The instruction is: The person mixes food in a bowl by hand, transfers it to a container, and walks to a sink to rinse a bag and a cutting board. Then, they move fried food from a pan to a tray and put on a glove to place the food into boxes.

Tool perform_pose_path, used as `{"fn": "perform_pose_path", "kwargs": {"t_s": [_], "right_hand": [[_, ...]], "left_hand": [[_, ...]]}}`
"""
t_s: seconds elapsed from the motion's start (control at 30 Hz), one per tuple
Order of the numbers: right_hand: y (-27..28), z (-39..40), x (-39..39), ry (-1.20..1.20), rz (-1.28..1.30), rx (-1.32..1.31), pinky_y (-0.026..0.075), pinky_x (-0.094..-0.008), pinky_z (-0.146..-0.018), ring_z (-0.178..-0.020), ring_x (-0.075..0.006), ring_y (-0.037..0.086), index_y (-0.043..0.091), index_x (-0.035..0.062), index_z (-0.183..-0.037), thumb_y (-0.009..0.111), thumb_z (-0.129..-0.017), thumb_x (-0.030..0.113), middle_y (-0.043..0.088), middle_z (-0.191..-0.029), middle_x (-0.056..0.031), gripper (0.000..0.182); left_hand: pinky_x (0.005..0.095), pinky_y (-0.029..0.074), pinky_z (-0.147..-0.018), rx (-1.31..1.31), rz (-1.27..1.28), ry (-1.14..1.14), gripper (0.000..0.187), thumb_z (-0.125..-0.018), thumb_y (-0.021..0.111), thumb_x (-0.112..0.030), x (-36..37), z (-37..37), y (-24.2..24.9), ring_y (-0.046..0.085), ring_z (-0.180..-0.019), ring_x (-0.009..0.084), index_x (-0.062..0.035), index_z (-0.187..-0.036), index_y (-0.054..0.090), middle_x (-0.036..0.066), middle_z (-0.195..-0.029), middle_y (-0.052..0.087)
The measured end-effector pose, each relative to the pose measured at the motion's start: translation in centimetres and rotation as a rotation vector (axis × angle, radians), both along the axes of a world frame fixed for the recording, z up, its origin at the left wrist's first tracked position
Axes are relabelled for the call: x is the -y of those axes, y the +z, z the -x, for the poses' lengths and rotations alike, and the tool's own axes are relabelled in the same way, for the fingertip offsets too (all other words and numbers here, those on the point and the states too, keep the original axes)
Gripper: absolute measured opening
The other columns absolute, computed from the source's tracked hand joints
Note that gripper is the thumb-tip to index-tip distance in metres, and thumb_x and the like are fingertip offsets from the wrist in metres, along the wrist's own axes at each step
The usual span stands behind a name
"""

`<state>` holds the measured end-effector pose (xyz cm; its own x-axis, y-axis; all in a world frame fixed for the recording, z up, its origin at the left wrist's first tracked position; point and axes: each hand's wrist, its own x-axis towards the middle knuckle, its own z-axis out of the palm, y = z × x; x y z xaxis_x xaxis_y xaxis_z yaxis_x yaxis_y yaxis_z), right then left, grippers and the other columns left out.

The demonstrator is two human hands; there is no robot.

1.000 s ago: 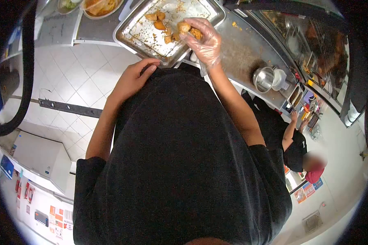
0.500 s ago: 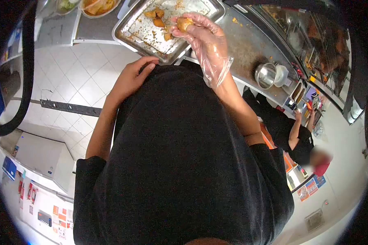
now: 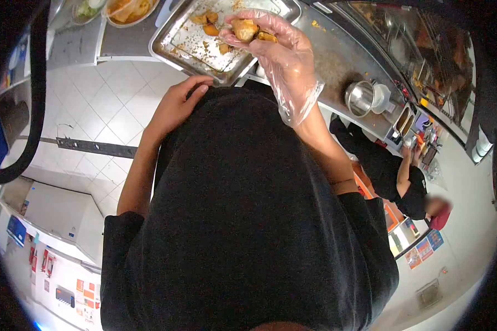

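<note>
My right hand (image 3: 276, 47), in a clear plastic glove, is closed around browned food pieces (image 3: 245, 30), with another darker chunk (image 3: 267, 37) showing between palm and fingers. It is over a metal tray (image 3: 174, 57), close above its right side. A few more golden-brown chunks (image 3: 210, 29) lie in the tray among scattered crumbs. My bare left hand (image 3: 179, 100) rests by the tray's near corner, against the front of my black shirt. Its fingers reach out toward that corner and the thumb stands apart; nothing shows in it.
At the upper left are a tub of orange-coloured food (image 3: 128, 12) and a container with green pieces (image 3: 88, 11). A steel bowl (image 3: 360, 99) and a white container (image 3: 379, 99) stand on the right counter (image 3: 328, 60). Further along, a co-worker (image 3: 395, 174) reaches toward some containers.
My right hand has turned a little and shifted slightly right, so a second chunk now shows in it. My left hand has stayed by the tray corner. The co-worker's arms have moved slightly.
</note>
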<state>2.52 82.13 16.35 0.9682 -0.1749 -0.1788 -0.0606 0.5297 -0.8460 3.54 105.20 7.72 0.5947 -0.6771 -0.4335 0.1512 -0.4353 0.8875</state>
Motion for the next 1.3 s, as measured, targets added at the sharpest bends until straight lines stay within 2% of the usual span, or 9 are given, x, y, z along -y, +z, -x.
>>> {"fn": "perform_pose_path", "kwargs": {"t_s": [0.53,0.73,0.8,0.93,1.03,1.1,1.13,1.23,1.3], "right_hand": [[0.4,0.4,-0.3,-0.04,0.237,-0.032,0.057,-0.0296,-0.083,-0.092,-0.0197,0.068,0.067,-0.0044,-0.106,0.064,-0.08,-0.009,0.07,-0.102,-0.0139,0.026],[0.4,0.5,-0.3,-0.076,0.192,-0.055,0.057,-0.0293,-0.081,-0.088,-0.0191,0.069,0.067,-0.0057,-0.104,0.064,-0.08,-0.01,0.07,-0.1,-0.0145,0.025],[0.1,0.6,-0.1,-0.036,0.185,-0.024,0.059,-0.0385,-0.085,-0.095,-0.0303,0.068,0.062,-0.0069,-0.109,0.056,-0.086,-0.009,0.065,-0.108,-0.0244,0.024],[1.4,0.5,-0.3,-0.047,0.072,-0.081,0.06,-0.0384,-0.083,-0.092,-0.0315,0.069,0.062,-0.0065,-0.108,0.057,-0.087,-0.007,0.065,-0.106,-0.0242,0.022],[2.6,0.2,-0.6,-0.042,-0.094,-0.13,0.059,-0.0334,-0.081,-0.088,-0.0288,0.07,0.063,-0.0072,-0.107,0.058,-0.088,-0.003,0.067,-0.103,-0.0237,0.02],[2.3,0.2,0.0,0.049,-0.152,-0.165,0.046,-0.0408,-0.102,-0.117,-0.0289,0.057,0.054,-0.0046,-0.126,0.058,-0.094,0.012,0.059,-0.126,-0.0185,0.037],[2.5,0.2,0.0,0.048,-0.152,-0.164,0.046,-0.0408,-0.102,-0.117,-0.0289,0.057,0.054,-0.0046,-0.126,0.058,-0.094,0.012,0.059,-0.126,-0.0185,0.037],[3.0,0.3,-0.1,0.057,-0.163,-0.127,0.045,-0.0378,-0.103,-0.118,-0.0259,0.056,0.055,-0.0046,-0.125,0.057,-0.089,-0.004,0.057,-0.128,-0.0172,0.036],[2.0,0.6,0.0,0.097,0.071,0.011,0.044,-0.0348,-0.103,-0.12,-0.0234,0.055,0.054,-0.0039,-0.128,0.057,-0.087,-0.009,0.057,-0.128,-0.015,0.041]], "left_hand": [[0.0323,0.048,-0.087,0.019,0.005,0.006,0.027,-0.099,0.053,-0.024,0.1,0.2,0.1,0.065,-0.102,0.0221,-0.0081,-0.12,0.06,0.01,-0.108,0.069],[0.0324,0.048,-0.088,0.017,0.0,0.002,0.027,-0.099,0.054,-0.023,0.1,0.3,0.1,0.065,-0.102,0.0222,-0.0074,-0.119,0.06,0.009,-0.108,0.069],[0.0324,0.048,-0.089,0.018,0.016,0.004,0.026,-0.099,0.054,-0.022,0.1,0.4,-0.2,0.065,-0.102,0.0223,-0.0071,-0.119,0.06,0.009,-0.109,0.069],[0.0322,0.047,-0.089,0.031,0.025,0.004,0.026,-0.099,0.054,-0.022,0.0,0.4,-0.3,0.065,-0.102,0.0223,-0.0068,-0.119,0.06,0.01,-0.108,0.069],[0.0321,0.048,-0.089,0.029,0.017,0.007,0.026,-0.099,0.053,-0.022,0.0,0.4,-0.4,0.065,-0.102,0.0222,-0.0073,-0.119,0.06,0.01,-0.107,0.069],[0.0322,0.048,-0.089,0.023,0.016,0.009,0.025,-0.099,0.053,-0.022,0.0,0.5,-0.4,0.065,-0.102,0.0222,-0.0075,-0.119,0.06,0.01,-0.107,0.069],[0.0322,0.048,-0.089,0.025,0.023,0.008,0.025,-0.099,0.053,-0.022,0.0,0.4,-0.4,0.065,-0.101,0.0222,-0.0077,-0.119,0.06,0.01,-0.107,0.069],[0.0322,0.048,-0.088,0.036,0.024,0.011,0.025,-0.099,0.054,-0.021,0.1,0.4,-0.3,0.065,-0.101,0.0221,-0.0077,-0.119,0.06,0.009,-0.106,0.069],[0.0321,0.048,-0.088,0.043,0.019,0.013,0.025,-0.099,0.054,-0.021,0.1,0.4,-0.2,0.065,-0.101,0.022,-0.0076,-0.119,0.06,0.009,-0.106,0.069]]}}
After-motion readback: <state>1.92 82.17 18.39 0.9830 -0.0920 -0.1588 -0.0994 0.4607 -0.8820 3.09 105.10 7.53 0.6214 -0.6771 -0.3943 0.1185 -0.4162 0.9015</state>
